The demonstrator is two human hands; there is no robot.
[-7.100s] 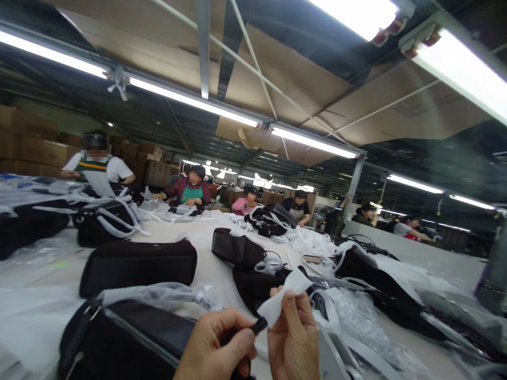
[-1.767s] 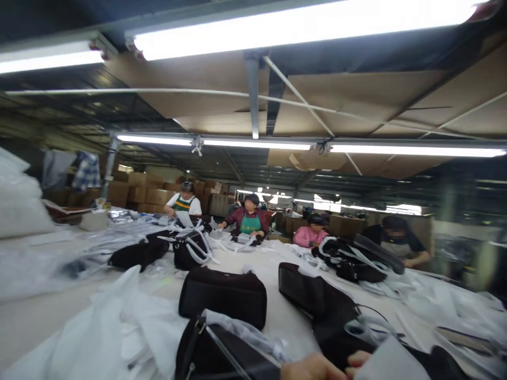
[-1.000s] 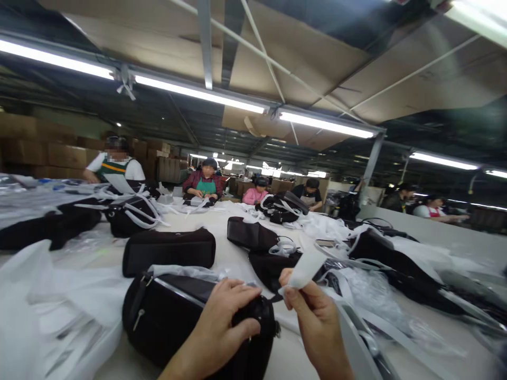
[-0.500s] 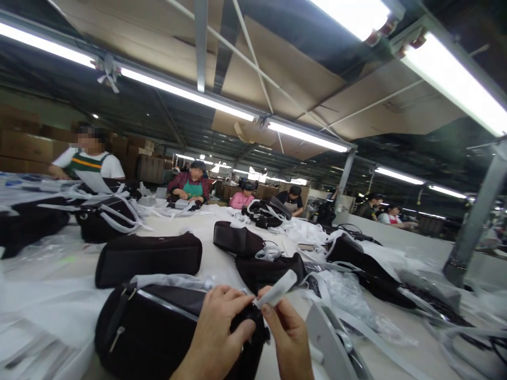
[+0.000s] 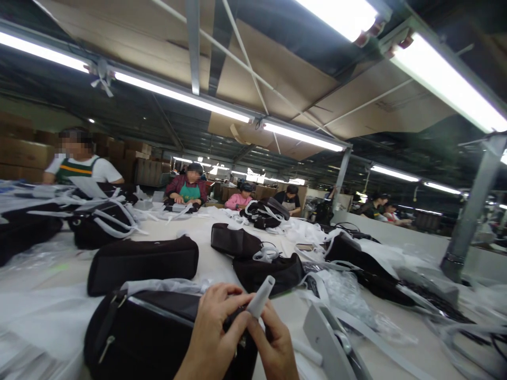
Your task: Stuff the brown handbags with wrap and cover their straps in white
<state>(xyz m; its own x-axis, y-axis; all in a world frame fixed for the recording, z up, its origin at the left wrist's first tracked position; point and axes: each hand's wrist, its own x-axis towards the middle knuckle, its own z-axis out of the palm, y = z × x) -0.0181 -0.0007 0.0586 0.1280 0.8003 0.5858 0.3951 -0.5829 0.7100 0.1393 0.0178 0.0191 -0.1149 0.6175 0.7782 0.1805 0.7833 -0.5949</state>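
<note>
A black bag (image 5: pixel 150 327) with a zip pull lies in front of me at the table's near edge. Over its right end, my left hand (image 5: pixel 222 322) and my right hand (image 5: pixel 273 332) meet, thumbs close together. Between their fingers a white strip of wrapping (image 5: pixel 262 296) stands up, rolled into a narrow tube. Both hands are closed on it. The part of the bag under my fingers is mostly hidden. A pale strip of wrapping (image 5: pixel 166 285) lies along the bag's far side.
More black bags (image 5: pixel 142 264) lie across the white table, among clear plastic (image 5: pixel 344 295) and white strips. A grey tape dispenser-like holder (image 5: pixel 332 338) stands right of my hands. Several co-workers (image 5: pixel 188 187) sit beyond; a metal post (image 5: pixel 471 211) rises at right.
The white strip has gone from leaning flat to the right to standing more upright, rolled narrower. My right hand has moved left, against my left hand. The view has shifted slightly.
</note>
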